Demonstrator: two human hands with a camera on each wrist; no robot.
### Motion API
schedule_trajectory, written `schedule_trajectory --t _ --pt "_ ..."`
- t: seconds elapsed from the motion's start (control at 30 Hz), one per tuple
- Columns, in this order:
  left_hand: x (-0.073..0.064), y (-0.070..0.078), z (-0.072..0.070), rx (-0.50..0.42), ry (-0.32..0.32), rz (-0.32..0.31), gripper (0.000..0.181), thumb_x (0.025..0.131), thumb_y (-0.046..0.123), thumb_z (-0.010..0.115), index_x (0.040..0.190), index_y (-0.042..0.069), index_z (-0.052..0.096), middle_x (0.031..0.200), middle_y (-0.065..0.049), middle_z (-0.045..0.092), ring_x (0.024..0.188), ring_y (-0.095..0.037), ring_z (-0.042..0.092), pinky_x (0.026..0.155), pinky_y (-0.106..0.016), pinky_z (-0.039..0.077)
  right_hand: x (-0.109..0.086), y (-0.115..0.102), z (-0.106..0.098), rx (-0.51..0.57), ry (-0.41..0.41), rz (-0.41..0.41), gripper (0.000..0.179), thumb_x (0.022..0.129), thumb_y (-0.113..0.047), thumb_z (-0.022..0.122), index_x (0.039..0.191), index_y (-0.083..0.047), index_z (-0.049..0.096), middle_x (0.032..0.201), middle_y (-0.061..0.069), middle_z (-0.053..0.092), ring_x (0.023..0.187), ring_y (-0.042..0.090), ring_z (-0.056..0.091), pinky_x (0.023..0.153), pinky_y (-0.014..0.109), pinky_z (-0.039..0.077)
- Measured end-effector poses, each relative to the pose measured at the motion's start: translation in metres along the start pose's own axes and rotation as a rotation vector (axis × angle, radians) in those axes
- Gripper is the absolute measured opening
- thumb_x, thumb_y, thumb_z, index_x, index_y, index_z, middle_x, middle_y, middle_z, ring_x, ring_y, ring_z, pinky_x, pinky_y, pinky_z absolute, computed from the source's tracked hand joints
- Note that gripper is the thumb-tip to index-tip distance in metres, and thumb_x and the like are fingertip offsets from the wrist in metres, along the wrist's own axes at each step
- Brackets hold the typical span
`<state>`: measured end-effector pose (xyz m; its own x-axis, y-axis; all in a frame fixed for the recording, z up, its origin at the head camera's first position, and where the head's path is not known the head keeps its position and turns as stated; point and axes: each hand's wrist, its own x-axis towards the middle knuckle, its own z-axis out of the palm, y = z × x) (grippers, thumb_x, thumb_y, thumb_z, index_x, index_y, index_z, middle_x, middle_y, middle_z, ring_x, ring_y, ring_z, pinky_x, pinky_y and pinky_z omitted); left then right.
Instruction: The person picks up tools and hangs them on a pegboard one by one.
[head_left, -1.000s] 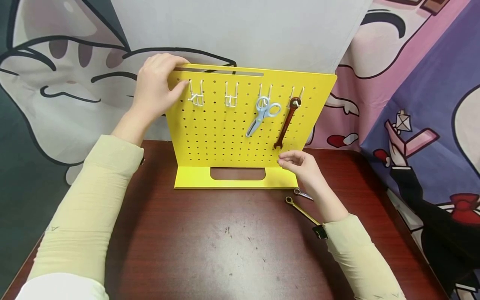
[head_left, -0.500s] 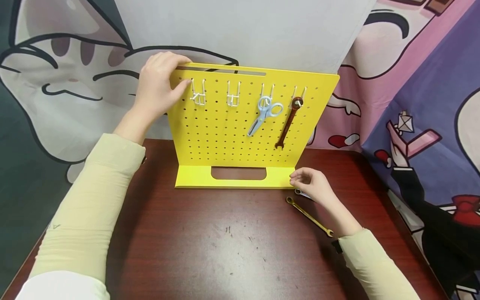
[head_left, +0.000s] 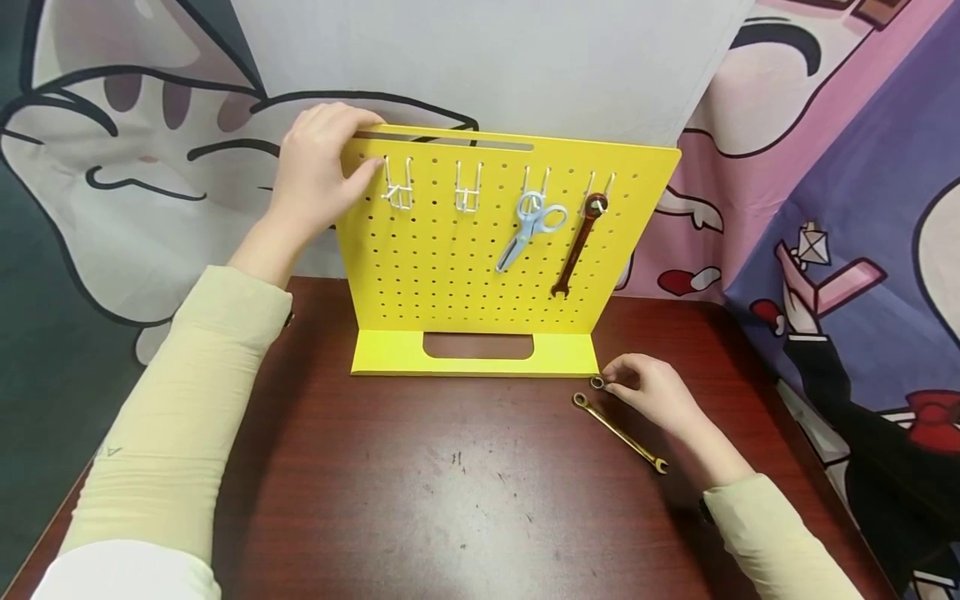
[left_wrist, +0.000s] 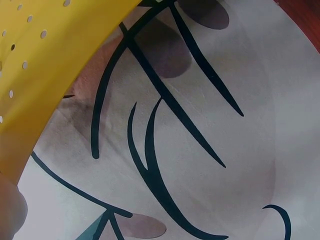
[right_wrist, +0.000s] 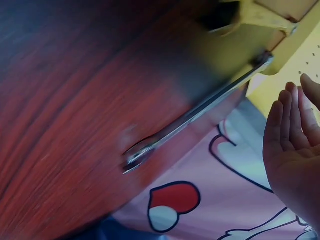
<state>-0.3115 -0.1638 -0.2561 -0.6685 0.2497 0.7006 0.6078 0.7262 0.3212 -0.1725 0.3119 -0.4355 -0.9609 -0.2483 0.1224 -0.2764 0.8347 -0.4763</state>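
My left hand (head_left: 318,162) grips the top left corner of a yellow pegboard (head_left: 465,267), its thumb on the front face; the other fingertips are hidden behind. At the board's lower right corner, my right hand (head_left: 654,396) hovers by a silver combination wrench (head_left: 597,382). In the head view the hand covers most of that wrench. The right wrist view shows the wrench (right_wrist: 187,117) lying on the table, apart from the loosely bent fingers (right_wrist: 285,117). A gold combination wrench (head_left: 618,432) lies just nearer. Light blue scissors (head_left: 517,246) and a dark red wrench (head_left: 577,250) hang on the board.
Two white hooks on the board's left, a left hook (head_left: 398,193) and a right hook (head_left: 467,198), carry nothing. The board's foot (head_left: 386,354) stands on a dark red wooden table (head_left: 450,483). Printed cloth (head_left: 817,183) hangs behind and to the right.
My right hand has moved down and to the right, from in front of the board's lower right to the silver wrench. My left hand stays on the board's corner.
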Motion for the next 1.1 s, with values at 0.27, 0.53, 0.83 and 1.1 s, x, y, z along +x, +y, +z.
schedule_trajectory --t 0.27,0.53,0.83,1.1 --pt "0.0 -0.001 0.0 0.005 0.003 0.005 0.035 0.098 0.009 0.072 0.133 0.004 0.069 0.132 -0.015 0.072 0.127 -0.034 0.06 0.123 -0.041 0.04 -0.009 0.021 -0.002 -0.069 -0.021 0.013 0.016 0.086 0.0 0.082 0.098 -0.009 0.077 0.09 0.003 0.074 0.084 0.019 0.07 0.077 0.037 0.059" --pt "0.0 -0.001 0.0 -0.004 0.007 0.008 0.034 0.098 0.009 0.073 0.132 0.004 0.069 0.132 -0.015 0.073 0.128 -0.034 0.061 0.124 -0.041 0.038 -0.01 0.033 -0.002 -0.077 -0.056 0.025 0.017 0.085 0.0 0.083 0.099 -0.008 0.077 0.09 0.004 0.075 0.084 0.02 0.07 0.077 0.036 0.058" --pt "0.0 0.0 0.0 0.001 0.011 0.005 0.034 0.098 0.009 0.073 0.132 0.005 0.069 0.131 -0.015 0.073 0.127 -0.034 0.061 0.123 -0.041 0.039 -0.009 0.043 0.0 -0.065 -0.094 0.047 0.016 0.085 -0.001 0.083 0.098 -0.007 0.076 0.089 0.003 0.074 0.082 0.018 0.069 0.075 0.031 0.056" --pt "0.0 0.0 0.0 0.002 0.006 0.007 0.034 0.098 0.009 0.072 0.132 0.005 0.069 0.132 -0.015 0.072 0.127 -0.034 0.061 0.124 -0.041 0.039 -0.009 0.045 0.003 -0.046 -0.123 0.054 0.015 0.086 0.0 0.082 0.098 -0.006 0.075 0.091 0.004 0.073 0.083 0.016 0.066 0.075 0.027 0.055"
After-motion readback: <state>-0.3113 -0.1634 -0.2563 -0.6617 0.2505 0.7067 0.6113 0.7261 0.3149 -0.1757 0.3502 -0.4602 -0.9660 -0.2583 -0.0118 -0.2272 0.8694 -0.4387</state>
